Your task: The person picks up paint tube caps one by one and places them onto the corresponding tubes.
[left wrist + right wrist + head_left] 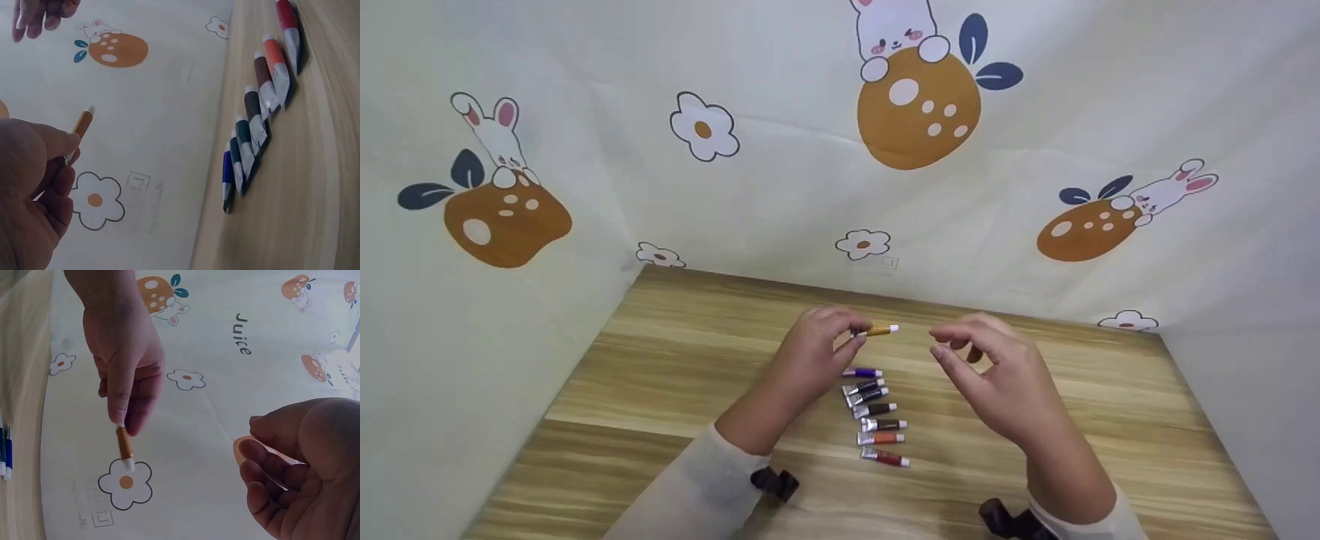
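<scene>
My left hand pinches a small ochre paint tube by its crimped end, between thumb and fingers. The tube's white cap points right, toward my right hand. That hand hovers apart from the tube with fingers loosely bent and nothing in its grasp, as the right wrist view also shows. Below the hands, a column of similar paint tubes lies on the table: a violet-blue tube, several dark ones, a brown tube, an orange tube and a red tube. Their white caps face right.
The wood-grain table reaches back to a pale cloth printed with rabbits, oranges and flowers. Cloth also rises at the left and right sides. Dark straps with small devices sit at both wrists.
</scene>
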Demonstrator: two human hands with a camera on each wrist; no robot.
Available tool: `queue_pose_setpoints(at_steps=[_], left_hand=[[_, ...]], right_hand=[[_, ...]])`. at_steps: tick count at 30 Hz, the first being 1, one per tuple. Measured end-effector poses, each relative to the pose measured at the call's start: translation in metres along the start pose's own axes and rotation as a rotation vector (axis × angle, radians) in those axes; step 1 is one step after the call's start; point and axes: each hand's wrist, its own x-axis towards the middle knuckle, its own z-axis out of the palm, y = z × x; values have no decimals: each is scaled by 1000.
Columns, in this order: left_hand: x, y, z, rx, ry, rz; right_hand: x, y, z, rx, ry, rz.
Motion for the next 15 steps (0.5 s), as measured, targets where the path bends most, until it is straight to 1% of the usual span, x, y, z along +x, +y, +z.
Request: queue_pose_setpoints(at_steps=[4, 8, 11, 15], left_hand=[[2, -14, 5, 18, -54, -59], [4, -25, 8, 15, -111, -140], [4, -32, 11, 11, -134, -172], [4, -39, 14, 28, -150, -182]], right_hand=[[0, -1, 0, 2, 12, -36], [-1, -2, 0, 7, 19, -50], [-1, -3, -1, 12, 17, -54], [-1, -2, -1, 12, 10, -39]])
